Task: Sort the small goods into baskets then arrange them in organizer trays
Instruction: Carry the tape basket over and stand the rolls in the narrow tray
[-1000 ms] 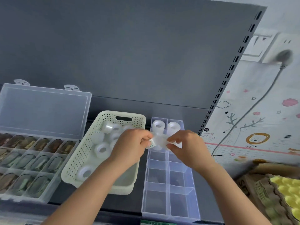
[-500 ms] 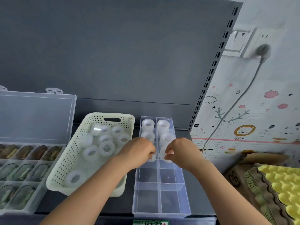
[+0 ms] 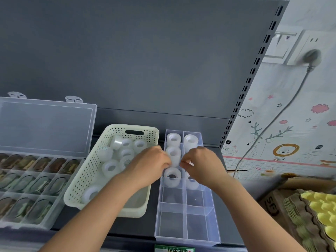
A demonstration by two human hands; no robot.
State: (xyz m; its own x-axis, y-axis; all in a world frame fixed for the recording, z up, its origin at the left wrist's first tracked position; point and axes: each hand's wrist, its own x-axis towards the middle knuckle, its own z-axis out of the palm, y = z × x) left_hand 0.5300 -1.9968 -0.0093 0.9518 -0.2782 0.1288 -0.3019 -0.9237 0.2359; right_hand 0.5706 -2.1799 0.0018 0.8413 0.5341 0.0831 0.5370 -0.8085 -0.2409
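Note:
A clear organizer tray (image 3: pixel 171 223) stands on the dark shelf, right of a cream perforated basket (image 3: pixel 85 180). White tape rolls (image 3: pixel 173 140) fill the tray's far compartments, and the nearest roll in the left column (image 3: pixel 172 176) lies in the third row. Several more rolls (image 3: pixel 109 168) lie in the basket. My left hand (image 3: pixel 150 163) and my right hand (image 3: pixel 202 165) hover over the tray's second and third rows, fingertips curled and nearly meeting. Neither hand shows anything in it. The right hand hides part of the right column.
A clear lidded box (image 3: pixel 45 124) with its lid up holds brown-green items in rows at the left. Egg cartons (image 3: pixel 320 215) and a cardboard box (image 3: pixel 271 204) sit at the right. A grey cord (image 3: pixel 272 124) hangs on the wall.
One second ago both hands held a roll together above the tray. They lowered rolls into the third row, and now they are drawn back slightly with the rolls left in place.

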